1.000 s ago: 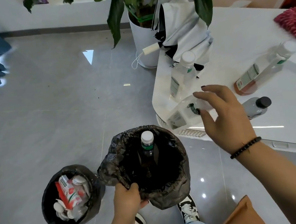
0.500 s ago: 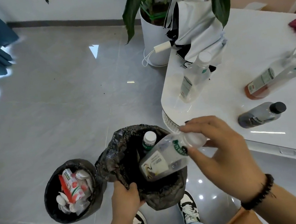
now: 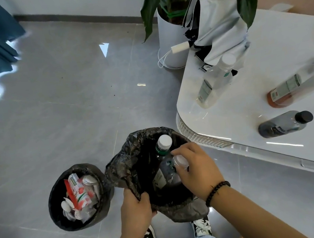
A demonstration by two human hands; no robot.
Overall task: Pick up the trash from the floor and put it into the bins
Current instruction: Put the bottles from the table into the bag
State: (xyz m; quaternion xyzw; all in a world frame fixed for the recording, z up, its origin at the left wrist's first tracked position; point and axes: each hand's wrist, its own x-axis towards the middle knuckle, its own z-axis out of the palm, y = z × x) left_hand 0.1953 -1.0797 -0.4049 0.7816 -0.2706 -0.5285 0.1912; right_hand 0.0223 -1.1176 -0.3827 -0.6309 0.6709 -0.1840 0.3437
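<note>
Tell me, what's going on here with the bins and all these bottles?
A person is sorting trash. Their right hand is lowering a clear plastic bottle by its cap end into a bin with a black bag, beside a bottle with a white cap already inside. The left hand grips the bag's edge. A second, smaller bin on the floor holds cartons and wrappers. Three more bottles stand or lie on the white table.

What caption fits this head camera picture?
Right hand lowers a clear bottle into the black bin bag that the left hand holds.
</note>
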